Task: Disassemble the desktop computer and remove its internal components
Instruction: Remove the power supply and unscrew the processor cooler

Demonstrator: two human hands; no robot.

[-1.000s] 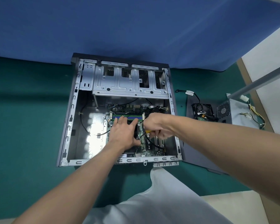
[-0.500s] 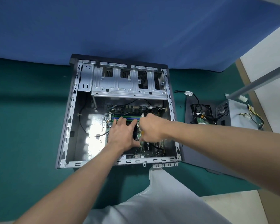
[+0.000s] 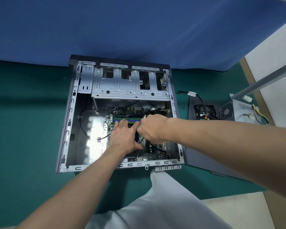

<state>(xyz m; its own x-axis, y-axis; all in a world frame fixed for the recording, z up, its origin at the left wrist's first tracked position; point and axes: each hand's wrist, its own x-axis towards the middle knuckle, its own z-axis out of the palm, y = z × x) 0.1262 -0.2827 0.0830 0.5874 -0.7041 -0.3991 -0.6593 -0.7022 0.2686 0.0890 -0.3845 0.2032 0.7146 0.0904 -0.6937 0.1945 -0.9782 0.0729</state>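
The open desktop case [image 3: 69, 113] lies on its side on green cloth, with a silver drive cage [image 3: 130, 90] at its far end. Inside sits the green motherboard [image 3: 153, 156] with memory sticks [image 3: 130, 120]. My left hand [image 3: 124, 139] rests flat on the black cooler [image 3: 137, 138], fingers spread toward the memory and thumb against its near side. My right hand [image 3: 153, 128] is curled into a fist at the cooler's right edge, gripping a yellow-handled screwdriver that it almost entirely hides. A black cable [image 3: 157, 148] runs below that fist.
The grey side panel [image 3: 201, 162] lies right of the case, with a black removed part [image 3: 205, 111] on it. A grey power supply [image 3: 238, 111] with loose wires stands further right. A labelled cable [image 3: 191, 93] lies behind them. My white-clad knee [image 3: 163, 204] is just below the case.
My right hand has moved left and up across the board to the cooler's right edge, beside my left hand's fingers. The left hand has stayed on the cooler.
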